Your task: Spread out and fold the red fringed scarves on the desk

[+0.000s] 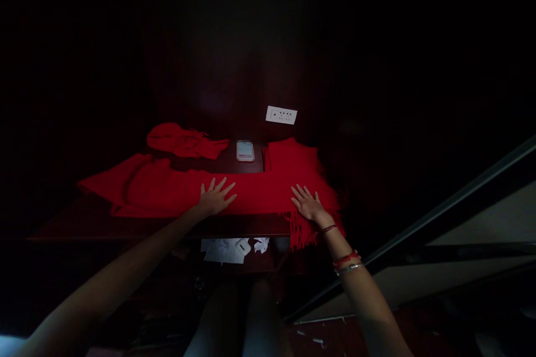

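On the scarf (260,192), your left hand (213,201) and, farther right, your right hand (310,208) lie flat, fully spread. Neither grips anything.

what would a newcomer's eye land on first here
First, the bright red cloth spread across the dark table, fringe hanging over its front edge at the right. Then the left hand and right hand upon it, and the white wall socket above.

V. dim pic w/ upper half mostly near-blk.
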A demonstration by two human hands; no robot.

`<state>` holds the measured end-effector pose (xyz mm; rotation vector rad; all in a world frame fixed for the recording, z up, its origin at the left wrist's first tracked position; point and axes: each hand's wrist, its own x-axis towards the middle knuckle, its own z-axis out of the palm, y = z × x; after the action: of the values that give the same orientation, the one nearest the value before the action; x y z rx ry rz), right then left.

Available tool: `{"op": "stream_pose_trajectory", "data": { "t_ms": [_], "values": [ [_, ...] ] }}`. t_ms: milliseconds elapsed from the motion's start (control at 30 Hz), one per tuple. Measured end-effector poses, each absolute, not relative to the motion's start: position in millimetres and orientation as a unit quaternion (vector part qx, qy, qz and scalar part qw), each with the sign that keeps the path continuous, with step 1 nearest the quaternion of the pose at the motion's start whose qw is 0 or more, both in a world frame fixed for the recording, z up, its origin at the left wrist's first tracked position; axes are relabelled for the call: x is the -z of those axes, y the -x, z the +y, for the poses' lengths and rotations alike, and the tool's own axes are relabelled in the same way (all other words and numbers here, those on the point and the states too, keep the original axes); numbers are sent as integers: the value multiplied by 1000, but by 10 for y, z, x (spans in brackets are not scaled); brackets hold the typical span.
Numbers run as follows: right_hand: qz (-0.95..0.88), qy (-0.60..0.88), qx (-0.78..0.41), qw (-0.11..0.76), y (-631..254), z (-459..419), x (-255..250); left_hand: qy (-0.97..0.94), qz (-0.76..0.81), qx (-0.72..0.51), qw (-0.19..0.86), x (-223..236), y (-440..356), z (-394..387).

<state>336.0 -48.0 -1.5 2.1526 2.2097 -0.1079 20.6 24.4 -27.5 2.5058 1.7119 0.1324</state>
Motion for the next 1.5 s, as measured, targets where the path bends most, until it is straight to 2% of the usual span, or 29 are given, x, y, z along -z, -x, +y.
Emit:
{"op": "stream_pose_trajectory", "data": {
  "t_ms": [100,200,367,500,600,767,867,1000,1133,1233,1367,1500],
  "values": [
    [642,-764,44,54,-3788,-491,-28,-818,571,-42,42,264,-215,235],
    [625,-779,24,34,-3792,-417,-136,-812,581,-23,57,209,-273,262],
    [776,-628,-2,-58,-2896,-154,-273,-815,575,-66,22,160,-427,389],
    [827,-559,45,-21,-2405,21,-123,-796,601,-52,50,247,-474,448],
    [800,-598,46,17,-2652,86,-1,-794,604,-57,44,298,-453,448],
    [678,-733,47,29,-3673,91,-25,-794,603,-71,42,291,-437,419],
    [650,-759,26,22,-4023,79,-94,-794,602,-72,48,273,-453,412],
    [683,-730,-17,-24,-3788,133,-140,-794,602,-57,63,226,-467,415],
    [795,-600,-30,-78,-3196,197,-134,-799,596,-42,68,158,-367,421],
    [811,-582,-21,-56,-2991,237,-106,-787,615,-36,31,138,-187,442],
    [785,-616,-46,-36,-3154,360,-87,-781,623,-43,-28,123,66,537],
    [778,-625,-51,-40,-3433,497,-146,-806,589,-56,-28,51,200,736]
  ]
}}
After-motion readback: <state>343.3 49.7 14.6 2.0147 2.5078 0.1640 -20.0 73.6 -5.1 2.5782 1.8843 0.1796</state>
